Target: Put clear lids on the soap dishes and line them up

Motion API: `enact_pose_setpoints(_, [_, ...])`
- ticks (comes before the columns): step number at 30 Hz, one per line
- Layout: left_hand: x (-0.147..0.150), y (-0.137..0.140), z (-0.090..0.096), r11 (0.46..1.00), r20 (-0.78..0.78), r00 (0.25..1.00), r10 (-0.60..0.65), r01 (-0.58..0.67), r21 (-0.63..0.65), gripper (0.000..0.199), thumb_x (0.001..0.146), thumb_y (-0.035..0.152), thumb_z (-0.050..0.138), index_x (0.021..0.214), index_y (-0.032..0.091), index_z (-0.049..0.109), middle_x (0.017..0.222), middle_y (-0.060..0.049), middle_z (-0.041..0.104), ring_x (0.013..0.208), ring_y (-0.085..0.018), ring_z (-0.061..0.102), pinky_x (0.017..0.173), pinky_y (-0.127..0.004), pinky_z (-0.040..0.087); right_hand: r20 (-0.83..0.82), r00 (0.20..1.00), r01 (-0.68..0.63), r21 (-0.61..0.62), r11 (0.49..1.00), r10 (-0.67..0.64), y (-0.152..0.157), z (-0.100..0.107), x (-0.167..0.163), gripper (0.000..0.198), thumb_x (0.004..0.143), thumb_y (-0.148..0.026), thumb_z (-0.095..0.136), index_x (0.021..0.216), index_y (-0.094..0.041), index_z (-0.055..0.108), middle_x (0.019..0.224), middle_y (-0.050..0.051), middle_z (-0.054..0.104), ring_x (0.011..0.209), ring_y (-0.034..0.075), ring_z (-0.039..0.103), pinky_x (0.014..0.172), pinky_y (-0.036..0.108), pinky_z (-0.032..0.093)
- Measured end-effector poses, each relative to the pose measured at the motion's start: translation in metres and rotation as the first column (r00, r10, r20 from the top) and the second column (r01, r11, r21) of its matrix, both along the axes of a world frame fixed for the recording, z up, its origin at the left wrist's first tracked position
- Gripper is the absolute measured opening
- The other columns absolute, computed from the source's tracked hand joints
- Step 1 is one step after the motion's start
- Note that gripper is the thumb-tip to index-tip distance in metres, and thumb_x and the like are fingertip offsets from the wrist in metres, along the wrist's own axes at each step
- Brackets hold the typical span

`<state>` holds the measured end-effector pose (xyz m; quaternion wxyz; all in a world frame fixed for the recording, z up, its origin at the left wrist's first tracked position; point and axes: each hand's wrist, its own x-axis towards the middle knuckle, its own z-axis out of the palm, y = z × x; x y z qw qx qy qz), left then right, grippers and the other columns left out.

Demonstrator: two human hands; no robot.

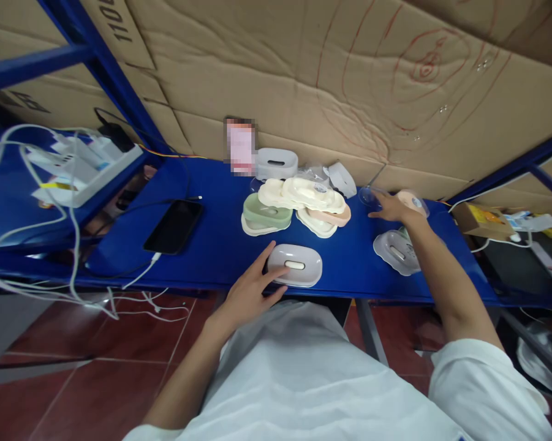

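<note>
You're resting your left hand (250, 293) on a grey oval soap-box lid (294, 265) at the front edge of the blue shelf (211, 239), right in front of you; fingers are spread, thumb and forefinger bracketing its left end, not pinching it. Your right hand (393, 208) is reaching far right w/ fingers spread flat, touching a clear plastic piece (367, 196) beside a peach lid (413, 199); it's gripping nothing as far as can be seen. Just below that forearm a grey tray (395, 252) is lying on the shelf. Btwn the hands, farther back, a pile of soap-box parts is sitting: green one (266, 213), cream ones (303, 193), a peach one (335, 216). Behind them a grey box (276, 163) is standing vs. the cardboard wall (349, 73). Left of center a black phone (173, 226) is lying on a charging cable; farther left a white power strip (87, 168) w/ cables.
</note>
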<state>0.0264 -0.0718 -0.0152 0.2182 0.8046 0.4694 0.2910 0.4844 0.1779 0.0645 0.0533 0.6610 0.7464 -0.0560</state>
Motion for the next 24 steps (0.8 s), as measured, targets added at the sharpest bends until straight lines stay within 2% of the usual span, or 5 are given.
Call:
enact_pose_setpoints(3, [0.002,0.005,0.004,1.0,-0.008,1.0,-0.017,0.017,-0.025,0.044,0.102,0.035,0.069,0.146,0.03,0.065,0.18,-0.009,0.03,0.161,-0.036,0.044,0.127,-0.052,0.047,-0.022,1.0,-0.02,-0.025,1.0,0.019,0.008,-0.002,0.005,0.099,0.085,-0.05,0.083,0.167,-0.012,0.043,0.161,0.027,0.053,0.147,0.045,0.053,0.123,0.059,0.042])
enact_pose_setpoints(8, [0.014,0.022,0.012,0.994,-0.064,0.996,-0.067,0.061,-0.086,0.091,0.092,0.036,0.083,0.169,0.033,0.033,0.17,-0.011,0.048,0.156,-0.035,0.047,0.128,-0.057,0.039,-0.092,0.994,-0.056,-0.052,0.997,0.051,0.0,0.009,0.009,0.097,0.081,-0.054,0.088,0.163,-0.017,0.05,0.152,0.02,0.065,0.13,0.037,0.068,0.113,0.05,0.055])
enact_pose_setpoints(14, [0.019,0.028,0.01,0.993,-0.06,0.998,-0.035,0.028,-0.118,0.117,0.089,0.045,0.088,0.176,0.033,0.009,0.171,-0.014,0.048,0.153,-0.037,0.05,0.127,-0.055,0.033,-0.205,0.962,-0.113,0.308,0.945,0.182,-0.123,0.038,-0.027,0.093,0.097,-0.064,0.072,0.172,-0.024,0.036,0.165,0.019,0.05,0.152,0.04,0.05,0.126,0.058,0.043])
enact_pose_setpoints(19, [0.012,0.028,0.005,0.987,0.035,0.997,-0.07,0.074,-0.146,0.114,0.092,0.05,0.085,0.176,0.035,0.009,0.176,-0.011,0.042,0.159,-0.034,0.045,0.13,-0.05,0.031,-0.286,0.813,-0.433,0.284,0.855,0.507,-0.222,0.002,-0.118,0.075,0.109,-0.054,0.058,0.175,-0.036,0.027,0.175,0.013,0.041,0.158,0.035,0.045,0.124,0.057,0.046])
enact_pose_setpoints(24, [0.01,0.027,0.004,0.984,0.108,0.992,-0.066,0.083,-0.16,0.109,0.092,0.059,0.082,0.175,0.033,0.016,0.174,-0.012,0.045,0.158,-0.034,0.046,0.129,-0.051,0.034,-0.246,0.789,-0.497,0.282,0.821,0.562,-0.229,-0.036,-0.175,0.069,0.112,-0.048,0.051,0.176,-0.035,0.027,0.176,0.013,0.04,0.158,0.036,0.045,0.12,0.059,0.048])
